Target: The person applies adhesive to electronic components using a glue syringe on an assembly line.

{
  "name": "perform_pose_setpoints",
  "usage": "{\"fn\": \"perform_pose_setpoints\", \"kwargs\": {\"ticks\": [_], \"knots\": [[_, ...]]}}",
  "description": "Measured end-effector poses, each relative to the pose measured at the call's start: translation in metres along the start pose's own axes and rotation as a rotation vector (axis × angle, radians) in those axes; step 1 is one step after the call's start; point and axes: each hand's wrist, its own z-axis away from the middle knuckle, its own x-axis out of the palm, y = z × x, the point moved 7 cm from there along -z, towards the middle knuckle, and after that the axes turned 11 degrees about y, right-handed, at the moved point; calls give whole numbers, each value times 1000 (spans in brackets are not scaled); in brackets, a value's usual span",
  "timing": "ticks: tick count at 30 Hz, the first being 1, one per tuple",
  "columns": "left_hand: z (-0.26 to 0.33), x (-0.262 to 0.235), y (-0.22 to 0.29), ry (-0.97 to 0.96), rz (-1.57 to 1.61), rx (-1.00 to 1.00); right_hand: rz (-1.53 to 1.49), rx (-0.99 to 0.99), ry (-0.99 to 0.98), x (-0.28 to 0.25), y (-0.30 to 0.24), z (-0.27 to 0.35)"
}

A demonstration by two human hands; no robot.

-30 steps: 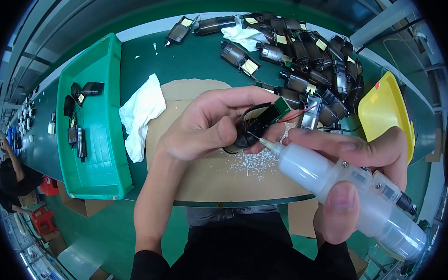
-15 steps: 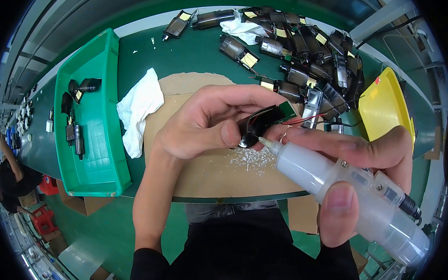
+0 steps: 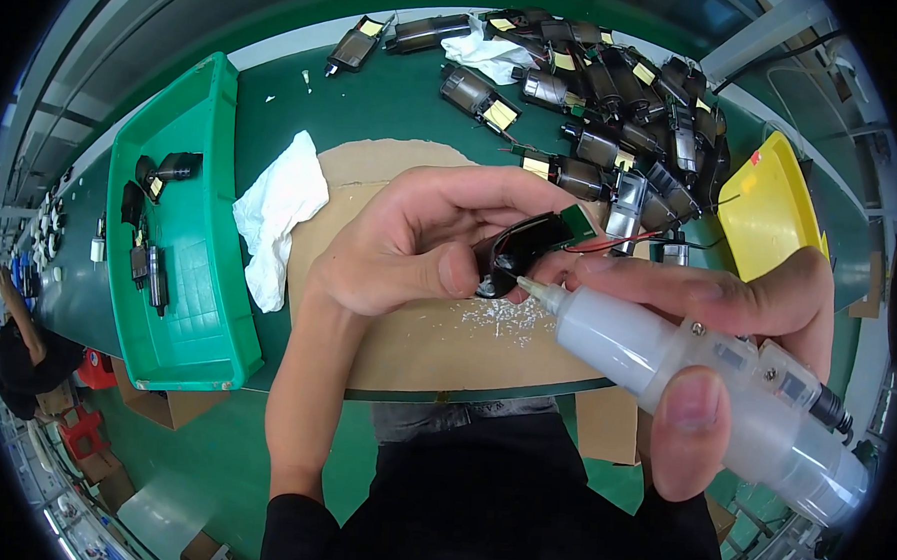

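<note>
From the head camera, your left hand (image 3: 420,244) is curled around a small black motor part (image 3: 515,251), thumb and fingers pinching it tight above the brown cardboard sheet (image 3: 393,177) on the green bench (image 3: 377,87). A small green circuit board (image 3: 577,222) sticks out at its far end, with thin red wires trailing to the right. Your right hand (image 3: 727,322) is wrapped firmly around a translucent dispenser tool (image 3: 694,391), thumb pressed on its barrel, and the nozzle tip (image 3: 526,286) sits right at the part's lower edge; whether it actually touches is hard to tell. White flecks (image 3: 502,317) lie on the cardboard just beneath. A white rag (image 3: 276,207) lies beside the cardboard on the left, next to a green tray (image 3: 202,309) holding a few dark parts. A heap of similar motors (image 3: 617,97) sits at the far side, with a yellow tray (image 3: 767,209) at the right.
</note>
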Motion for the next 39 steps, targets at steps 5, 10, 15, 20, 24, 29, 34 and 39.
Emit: {"fn": "perform_pose_setpoints", "kwargs": {"ticks": [5, 10, 15, 20, 24, 29, 34, 39], "knots": [[1, -1, -2, -25, -18, 93, 17, 79, 50, -2, 0, -2], [-1, -1, 1, 0, -64, 21, 57, -8, -16, -3, -2, -2], [0, 2, 1, -32, 38, 45, 91, 70, -9, -5, -2, -2], [2, 2, 0, -52, 111, 61, -3, 115, 34, 5, -9, -7], [1, 3, 2, -63, 97, 95, -58, 141, 61, 7, -18, -10], [4, 4, 1, -89, 185, 95, -17, 212, 53, 4, -10, -2], [3, 4, 1, -68, 162, 84, -39, 245, 109, 10, -12, -2], [1, 4, 0, -86, 171, 107, -80, 260, 136, 7, -5, 3]]}}
